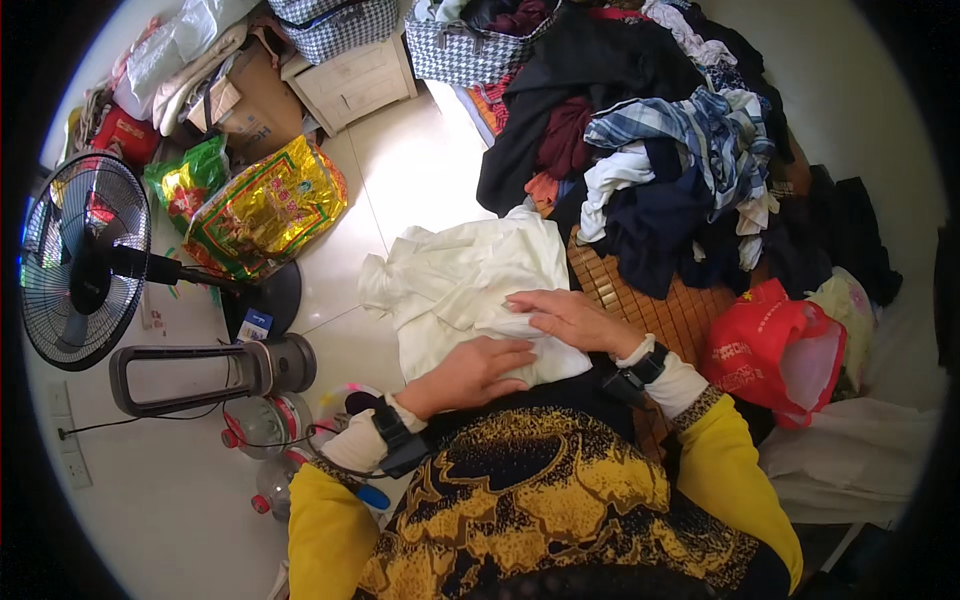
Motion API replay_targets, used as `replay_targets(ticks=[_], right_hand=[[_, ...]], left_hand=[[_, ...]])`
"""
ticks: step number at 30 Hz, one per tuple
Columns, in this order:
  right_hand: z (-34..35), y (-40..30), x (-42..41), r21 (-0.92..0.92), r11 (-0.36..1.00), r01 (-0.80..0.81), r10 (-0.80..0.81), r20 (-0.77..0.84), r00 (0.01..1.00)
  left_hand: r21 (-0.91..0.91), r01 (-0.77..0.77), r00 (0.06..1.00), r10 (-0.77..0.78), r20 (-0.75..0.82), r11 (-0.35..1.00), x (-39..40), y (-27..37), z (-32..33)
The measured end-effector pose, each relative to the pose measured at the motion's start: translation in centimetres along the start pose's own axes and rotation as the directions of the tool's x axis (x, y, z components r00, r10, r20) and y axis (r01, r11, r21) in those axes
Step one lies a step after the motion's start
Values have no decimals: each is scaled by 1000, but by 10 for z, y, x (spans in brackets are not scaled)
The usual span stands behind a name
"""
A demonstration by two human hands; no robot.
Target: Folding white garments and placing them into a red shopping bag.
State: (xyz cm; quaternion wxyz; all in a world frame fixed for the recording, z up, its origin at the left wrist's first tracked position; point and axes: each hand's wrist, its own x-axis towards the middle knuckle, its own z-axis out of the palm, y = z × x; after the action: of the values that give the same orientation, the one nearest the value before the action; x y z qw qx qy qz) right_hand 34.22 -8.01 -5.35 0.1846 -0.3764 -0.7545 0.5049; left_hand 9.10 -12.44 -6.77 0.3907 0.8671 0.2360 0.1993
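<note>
A white garment, apparently a shirt with a collar at its left end, lies spread over my lap in the head view. My left hand rests flat on its near part, fingers pointing right. Slightly farther out, my right hand lies on the folded right side of the cloth with its fingers pointing left. Neither hand visibly grips the fabric. Black devices are strapped to both wrists, over white cuffs. Parts of the cloth beneath my palms are hidden.
At right, a large heap of clothes covers a bamboo tile mat. A red bag stands near my right elbow. Left are a standing fan, a bladeless fan, plastic bottles and a gold package. Houndstooth baskets stand behind.
</note>
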Motion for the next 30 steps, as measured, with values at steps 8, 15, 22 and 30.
replay_targets(ticks=[8, 15, 22, 30], right_hand=[[-24, 29, -46, -529, 821, 215, -261, -13, 965], [-30, 11, -62, -656, 733, 182, -137, 120, 983], [-27, 16, -48, -631, 731, 258, -233, 125, 964], [-16, 36, -33, -404, 899, 171, -238, -122, 964]], left_hand=[[259, 237, 935, -148, -322, 936, -73, -14, -54], [377, 263, 964, -229, -133, 888, -115, 0, -47], [398, 294, 954, -241, -177, 869, -115, -13, -37], [228, 277, 956, -245, -160, 933, -110, -10, -52]])
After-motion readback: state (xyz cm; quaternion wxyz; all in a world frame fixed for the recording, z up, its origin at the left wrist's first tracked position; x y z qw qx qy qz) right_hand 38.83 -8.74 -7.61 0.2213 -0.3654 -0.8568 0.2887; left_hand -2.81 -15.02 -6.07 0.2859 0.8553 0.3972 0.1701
